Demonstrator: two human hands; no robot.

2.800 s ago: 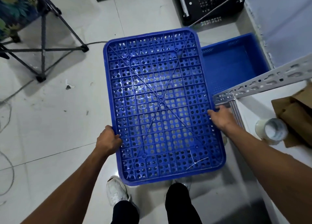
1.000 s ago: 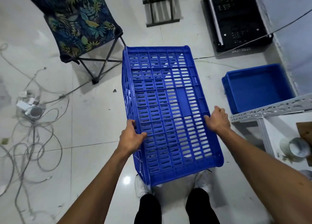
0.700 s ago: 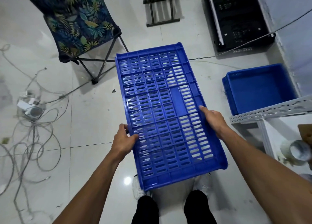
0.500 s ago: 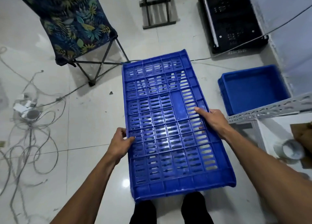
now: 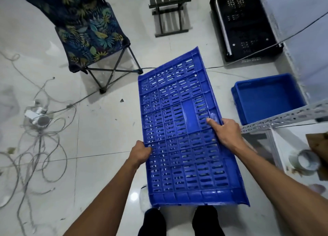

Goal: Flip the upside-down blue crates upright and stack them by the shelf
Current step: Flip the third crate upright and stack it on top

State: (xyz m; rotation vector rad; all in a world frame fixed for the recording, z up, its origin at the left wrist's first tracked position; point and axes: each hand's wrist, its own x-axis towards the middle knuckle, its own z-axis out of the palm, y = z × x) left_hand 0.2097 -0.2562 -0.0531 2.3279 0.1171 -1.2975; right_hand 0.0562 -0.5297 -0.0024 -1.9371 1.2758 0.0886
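Pale glossy floor tiles (image 5: pixel 106 122) fill most of the frame, with a leaf-print folding chair (image 5: pixel 92 36) at upper left, a black crate (image 5: pixel 245 22) at upper right and loose cables (image 5: pixel 40 138) down the left side. Over the centre the person holds the blue crate (image 5: pixel 184 138) clear of the floor. One slotted side wall is turned up to the camera, so it looks to be on edge, partway through the flip. Its long axis runs from the bottom centre of the frame up toward the top centre, with the far end leaning a little to the right.

Where it has to go lies to the right. A smaller blue bin (image 5: pixel 266 100) sits open side up at middle right, just beyond the perforated rail of the grey shelf (image 5: pixel 284 118) and apart from the crate's right rim. It may be the base of the stack. The right hand (image 5: pixel 227 132) is the nearer one to that spot, so I judge the coming move to be a roll and swing rightward with that hand leading.

Both hands reach in from the bottom edge, one on each long rim. The left hand (image 5: pixel 140 154) clamps the left rim about halfway along, fingers curled round the edge. The right hand grips the opposite rim slightly farther up the frame. Its index finger (image 5: pixel 210 120) lies straight across the slots, while the other fingers appear to wrap the rim, their tips hidden.
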